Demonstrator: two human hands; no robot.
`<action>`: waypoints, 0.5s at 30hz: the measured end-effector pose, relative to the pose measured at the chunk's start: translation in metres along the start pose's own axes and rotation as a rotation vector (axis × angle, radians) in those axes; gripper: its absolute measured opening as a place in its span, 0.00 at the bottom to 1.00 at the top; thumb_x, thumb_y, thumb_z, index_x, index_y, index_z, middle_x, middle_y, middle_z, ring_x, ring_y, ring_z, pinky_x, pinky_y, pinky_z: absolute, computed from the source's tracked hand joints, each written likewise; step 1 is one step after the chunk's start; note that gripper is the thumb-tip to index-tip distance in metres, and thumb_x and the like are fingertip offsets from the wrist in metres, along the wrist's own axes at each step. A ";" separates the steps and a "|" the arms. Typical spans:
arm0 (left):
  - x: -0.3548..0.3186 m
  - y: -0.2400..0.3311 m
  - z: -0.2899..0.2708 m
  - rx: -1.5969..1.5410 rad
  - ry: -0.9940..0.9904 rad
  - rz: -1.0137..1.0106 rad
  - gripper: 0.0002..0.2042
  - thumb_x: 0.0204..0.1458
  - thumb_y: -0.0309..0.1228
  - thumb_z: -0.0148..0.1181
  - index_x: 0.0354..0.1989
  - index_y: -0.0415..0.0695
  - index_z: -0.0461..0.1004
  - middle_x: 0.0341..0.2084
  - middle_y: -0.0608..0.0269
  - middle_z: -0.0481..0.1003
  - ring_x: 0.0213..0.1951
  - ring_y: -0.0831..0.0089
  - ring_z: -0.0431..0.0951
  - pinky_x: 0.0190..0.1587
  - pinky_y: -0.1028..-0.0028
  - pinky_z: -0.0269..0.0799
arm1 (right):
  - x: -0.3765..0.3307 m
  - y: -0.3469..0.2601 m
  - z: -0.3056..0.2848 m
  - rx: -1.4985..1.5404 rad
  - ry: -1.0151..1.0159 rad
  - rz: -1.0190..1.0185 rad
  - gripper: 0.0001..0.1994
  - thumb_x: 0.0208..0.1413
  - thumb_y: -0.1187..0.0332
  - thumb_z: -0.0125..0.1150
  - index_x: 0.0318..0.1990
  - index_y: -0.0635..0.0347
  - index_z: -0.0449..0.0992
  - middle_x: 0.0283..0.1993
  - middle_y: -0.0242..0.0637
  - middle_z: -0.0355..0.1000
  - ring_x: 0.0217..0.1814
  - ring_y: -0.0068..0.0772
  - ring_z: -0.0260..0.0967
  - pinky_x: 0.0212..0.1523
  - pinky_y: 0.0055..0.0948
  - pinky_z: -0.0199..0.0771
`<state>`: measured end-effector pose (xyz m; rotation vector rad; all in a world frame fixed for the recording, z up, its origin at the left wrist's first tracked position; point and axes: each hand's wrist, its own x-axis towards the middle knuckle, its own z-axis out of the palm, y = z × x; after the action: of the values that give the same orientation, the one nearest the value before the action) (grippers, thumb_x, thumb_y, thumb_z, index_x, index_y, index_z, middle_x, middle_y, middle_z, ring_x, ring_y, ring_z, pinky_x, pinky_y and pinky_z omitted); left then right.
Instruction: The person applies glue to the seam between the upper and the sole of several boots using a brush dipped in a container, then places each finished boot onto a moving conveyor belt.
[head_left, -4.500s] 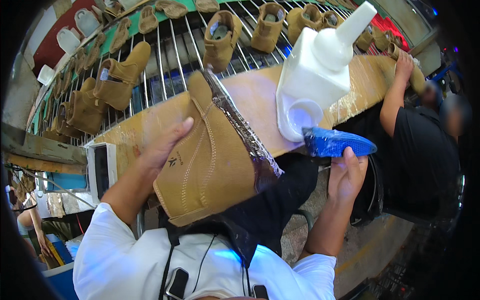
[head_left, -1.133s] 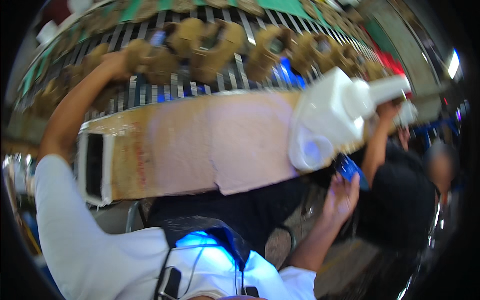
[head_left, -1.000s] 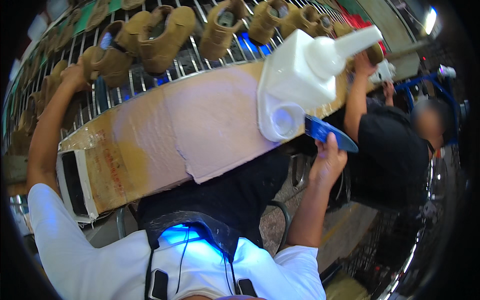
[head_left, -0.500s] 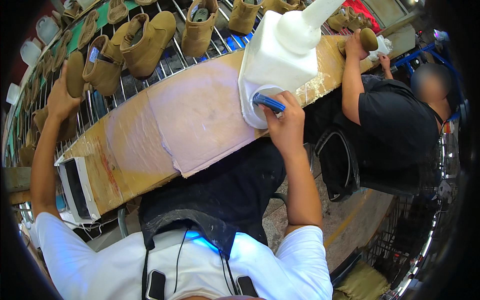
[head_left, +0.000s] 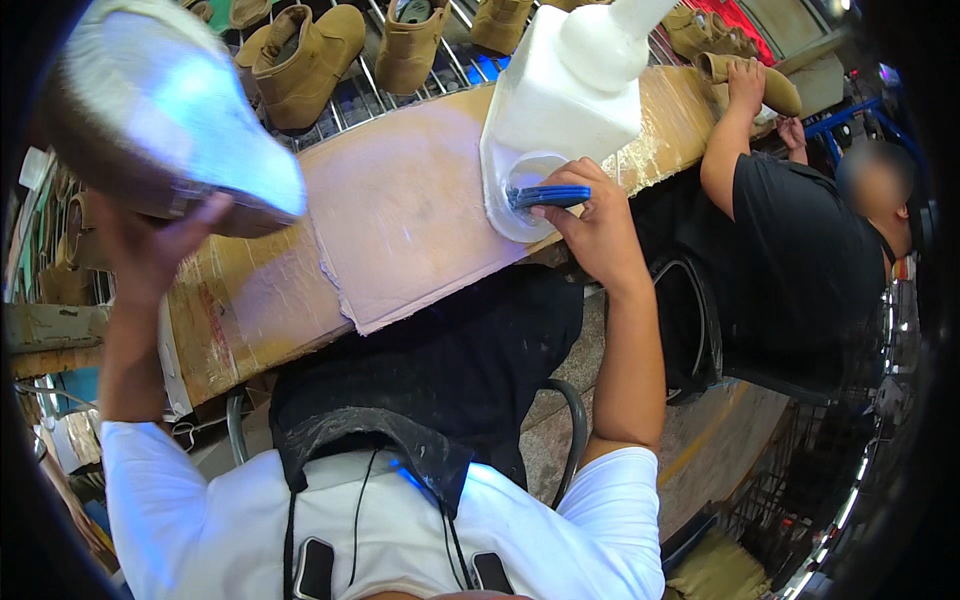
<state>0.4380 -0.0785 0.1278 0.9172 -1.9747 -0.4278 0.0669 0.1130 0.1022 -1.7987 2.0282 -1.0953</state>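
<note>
My left hand (head_left: 150,240) grips a tan boot (head_left: 110,130) from below. The boot is raised close to the camera, its pale underside lit bluish, and it is blurred by motion. Over the bench, my right hand (head_left: 605,220) pinches the blue handle of a brush (head_left: 560,195). The brush's working end reaches into the round opening of a white plastic container (head_left: 565,95), and its bristles cannot be made out.
The bench (head_left: 270,335) carries a pinkish cardboard sheet (head_left: 400,210). Behind it, a metal rack (head_left: 345,115) holds several tan boots (head_left: 310,65). At right, a co-worker in black (head_left: 810,250) holds another boot (head_left: 780,95).
My left hand has lifted the boot off the rack toward the camera and turned its underside up. The brush stays at the container's opening, its handle now more level. The co-worker's boot has shifted.
</note>
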 end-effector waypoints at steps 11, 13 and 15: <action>-0.034 0.045 0.083 -0.305 -0.368 -0.122 0.44 0.25 0.31 0.80 0.54 0.35 0.60 0.44 0.53 0.72 0.49 0.65 0.73 0.52 0.68 0.68 | -0.031 0.016 0.008 0.267 0.327 0.204 0.07 0.49 0.73 0.64 0.31 0.69 0.74 0.28 0.35 0.73 0.29 0.21 0.68 0.33 0.22 0.68; -0.022 0.042 0.068 -0.284 -0.572 -0.165 0.38 0.25 0.29 0.79 0.50 0.36 0.66 0.41 0.53 0.75 0.48 0.65 0.74 0.51 0.69 0.69 | -0.033 0.023 0.009 0.446 0.441 0.330 0.09 0.51 0.71 0.63 0.31 0.70 0.74 0.28 0.34 0.73 0.29 0.20 0.68 0.33 0.21 0.68; -0.009 0.038 0.059 -0.219 -0.648 -0.146 0.33 0.26 0.27 0.78 0.47 0.37 0.70 0.39 0.53 0.76 0.47 0.65 0.75 0.51 0.69 0.68 | -0.033 0.025 0.008 0.478 0.397 0.381 0.09 0.53 0.69 0.62 0.31 0.69 0.75 0.27 0.34 0.73 0.27 0.21 0.68 0.31 0.21 0.67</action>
<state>0.3754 -0.0492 0.1136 0.8478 -2.3715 -1.1135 0.0606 0.1396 0.0704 -0.9749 1.9563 -1.7174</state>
